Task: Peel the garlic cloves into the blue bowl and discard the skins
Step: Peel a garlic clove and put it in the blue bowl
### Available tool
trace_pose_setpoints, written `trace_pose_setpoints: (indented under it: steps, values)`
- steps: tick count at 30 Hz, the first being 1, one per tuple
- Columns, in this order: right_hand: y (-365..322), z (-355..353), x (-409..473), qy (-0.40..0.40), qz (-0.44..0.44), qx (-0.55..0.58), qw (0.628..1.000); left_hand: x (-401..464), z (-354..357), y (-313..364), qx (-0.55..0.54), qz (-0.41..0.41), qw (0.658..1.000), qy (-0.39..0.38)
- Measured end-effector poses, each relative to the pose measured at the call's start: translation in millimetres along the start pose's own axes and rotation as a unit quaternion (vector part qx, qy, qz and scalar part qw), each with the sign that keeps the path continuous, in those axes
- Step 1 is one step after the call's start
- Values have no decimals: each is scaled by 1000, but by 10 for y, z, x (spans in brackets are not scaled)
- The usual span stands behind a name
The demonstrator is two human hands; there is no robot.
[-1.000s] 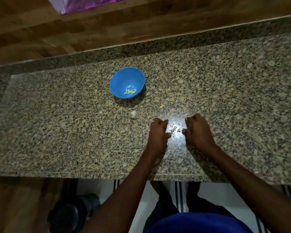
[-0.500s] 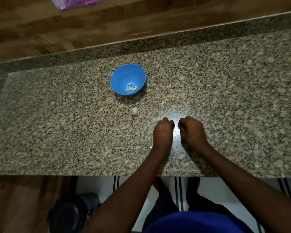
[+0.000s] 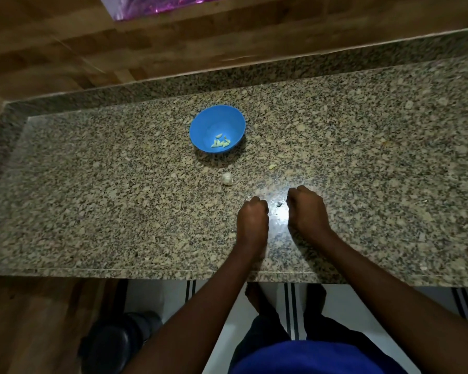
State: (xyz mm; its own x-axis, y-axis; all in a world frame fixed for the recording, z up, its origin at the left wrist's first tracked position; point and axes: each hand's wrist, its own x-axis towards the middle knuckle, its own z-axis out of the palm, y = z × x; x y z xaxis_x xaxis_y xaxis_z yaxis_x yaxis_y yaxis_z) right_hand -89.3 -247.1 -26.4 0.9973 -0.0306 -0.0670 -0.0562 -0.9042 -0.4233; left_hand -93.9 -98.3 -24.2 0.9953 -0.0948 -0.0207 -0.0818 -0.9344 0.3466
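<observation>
Head view: hands point(image 3: 278, 211) near counter edge point(image 3: 146, 271).

Granite counter point(image 3: 362, 157) bears blue bowl point(image 3: 200, 125), garlic bulb point(image 3: 227, 179).

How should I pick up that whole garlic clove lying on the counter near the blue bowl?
Pinch the garlic clove across its rounded middle with thumb and fingers, coming straight down from above. It lies flat and alone on the granite counter, clear of the blue bowl, so both flanks look open. The left hand is nearer.

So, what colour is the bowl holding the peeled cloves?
Blue, seen in the head view: bowl.
</observation>
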Motion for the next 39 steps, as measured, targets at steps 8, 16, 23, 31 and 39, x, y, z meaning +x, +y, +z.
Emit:
trace_pose_setpoints:
  steps: [8,16,23,31,39]
  values:
    - [-121,-12,33,0,6,70,998,-48,-106,-238,-101,-38,994,24]
    - [-272,114,34,-29,-27,-18,999,-38,-110,-280,-117,-24,993,12]
    - [-64,-11,-11,-36,-11,-17,999,212,-187,-371,-157,-106,979,77]
    - [-3,-25,23,-26,-16,8,999,49,-16,91,47,0,999,1]
    - [-28,-101,97,-65,70,177,980,-519,-151,-186,-165,-227,958,58]
